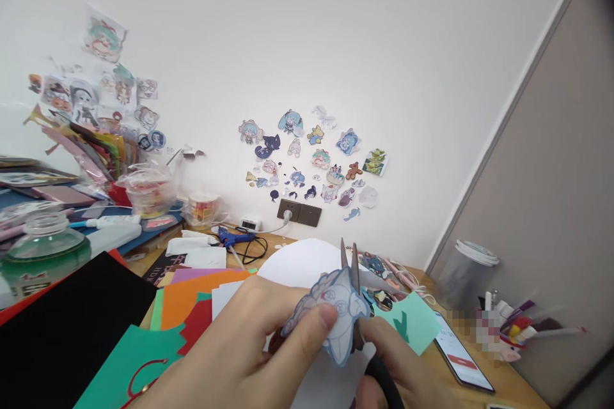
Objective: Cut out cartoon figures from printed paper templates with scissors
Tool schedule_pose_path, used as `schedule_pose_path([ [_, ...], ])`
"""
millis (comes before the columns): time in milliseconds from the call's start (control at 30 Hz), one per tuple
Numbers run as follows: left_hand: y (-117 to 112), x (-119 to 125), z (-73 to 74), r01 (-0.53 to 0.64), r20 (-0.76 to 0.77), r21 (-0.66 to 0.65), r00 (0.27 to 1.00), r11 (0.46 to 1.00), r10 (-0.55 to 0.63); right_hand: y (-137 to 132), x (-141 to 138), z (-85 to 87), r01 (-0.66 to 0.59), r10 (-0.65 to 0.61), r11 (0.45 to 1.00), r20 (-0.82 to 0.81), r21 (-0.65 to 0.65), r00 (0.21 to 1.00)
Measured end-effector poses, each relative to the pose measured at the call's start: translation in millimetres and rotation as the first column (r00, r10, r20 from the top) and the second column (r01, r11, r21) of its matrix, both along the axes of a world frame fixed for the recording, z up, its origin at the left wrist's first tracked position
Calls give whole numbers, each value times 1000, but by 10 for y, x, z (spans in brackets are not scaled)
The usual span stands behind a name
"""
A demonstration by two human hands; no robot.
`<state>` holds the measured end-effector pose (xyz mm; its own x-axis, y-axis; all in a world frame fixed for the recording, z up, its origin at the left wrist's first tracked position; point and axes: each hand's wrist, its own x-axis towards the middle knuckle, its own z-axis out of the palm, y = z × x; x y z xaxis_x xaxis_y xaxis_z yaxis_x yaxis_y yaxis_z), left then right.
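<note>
Head view: L hand (249, 351) pinches sticker cutout (336, 313); R hand (398, 364) grips scissors (354, 287), blades apart.

Two hands (249, 345) (398, 364), one scissors (354, 275), one cutout (336, 316), one phone (460, 351), one glue gun (235, 238).

White wall (384, 32) – stickers (307, 160), sockets (300, 211) – cluttered wooden desk (508, 383)
</note>
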<state>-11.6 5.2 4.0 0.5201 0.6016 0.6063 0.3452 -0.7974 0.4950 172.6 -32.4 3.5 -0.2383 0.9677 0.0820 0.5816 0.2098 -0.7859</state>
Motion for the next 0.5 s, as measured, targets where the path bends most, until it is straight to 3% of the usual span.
schedule_pose_path([
  [67,28,-6,32,-17,-11,-10,1000,1000,17,36,-32,-41,-50,50,999,-164,7,985],
  [167,82,21,72,-29,33,-96,999,995,33,160,-35,-106,-230,193,971,-340,-70,920],
  [267,162,64,57,53,135,-269,991,962,-17,282,20,-168,-211,157,975,-461,-69,874],
  [400,269,107,6,152,215,-431,975,889,-63,342,115,-199,-158,144,987,-481,11,865],
  [500,304,130,5,213,192,-507,972,835,-131,345,179,-198,-117,161,984,-374,137,913],
])
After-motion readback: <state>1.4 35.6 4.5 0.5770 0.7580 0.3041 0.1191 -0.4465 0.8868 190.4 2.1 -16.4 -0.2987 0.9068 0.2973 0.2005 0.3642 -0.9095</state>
